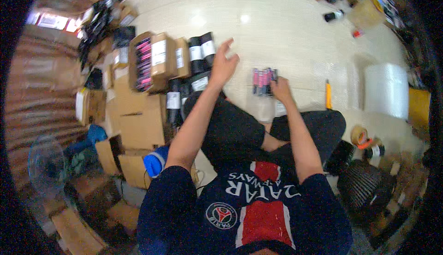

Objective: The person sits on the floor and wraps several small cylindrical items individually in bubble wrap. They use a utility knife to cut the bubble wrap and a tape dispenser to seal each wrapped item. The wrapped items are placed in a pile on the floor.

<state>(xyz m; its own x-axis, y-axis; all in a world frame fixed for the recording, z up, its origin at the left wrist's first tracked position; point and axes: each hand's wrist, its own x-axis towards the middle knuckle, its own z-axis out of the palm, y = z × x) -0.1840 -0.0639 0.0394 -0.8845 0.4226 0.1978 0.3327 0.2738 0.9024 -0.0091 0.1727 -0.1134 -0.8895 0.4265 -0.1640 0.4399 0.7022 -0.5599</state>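
My left hand [225,64] is raised over the floor with its thumb and fingers apart, holding nothing. It is close to two black wrapped parcels [201,50] with white labels. On the floor before my crossed legs lies a row of several slim pink-and-black packages [263,81], side by side. My right hand [282,89] is at the right end of this row, its fingertips touching the end package. Blur hides whether the fingers grip it. A carton [132,63] to my left holds more pink-and-black packages.
Taped cartons [163,56] and a cardboard sheet [140,116] lie at my left. A yellow cutter knife [328,95] is by my right knee. Farther right are a bubble-wrap roll [386,90] and tape rolls [360,135]. Parcels [334,15] and a brown carton [366,12] are at the far right.
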